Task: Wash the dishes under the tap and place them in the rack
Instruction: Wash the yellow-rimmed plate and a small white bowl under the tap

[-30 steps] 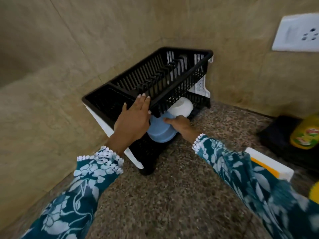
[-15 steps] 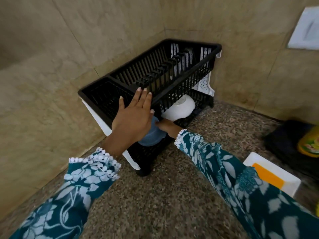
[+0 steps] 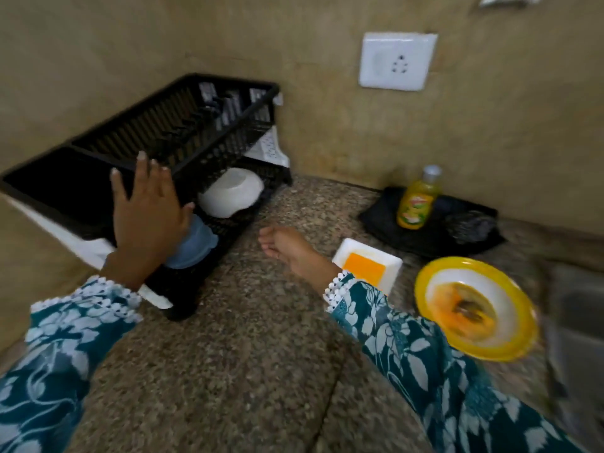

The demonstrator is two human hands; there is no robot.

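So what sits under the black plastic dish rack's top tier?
A white bowl, upside down, and a pale blue bowl partly covered by the left hand. Anything deeper is hidden.

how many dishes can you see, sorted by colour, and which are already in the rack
white bowl, in the rack's lower tier: 1
blue bowl, in the lower tier: 1
yellow-rimmed plate, dirty, on the counter: 1
total: 3 dishes, 2 in the rack

No legible text found. The label on the yellow bottle (image 3: 417,200) is too blurred to read.
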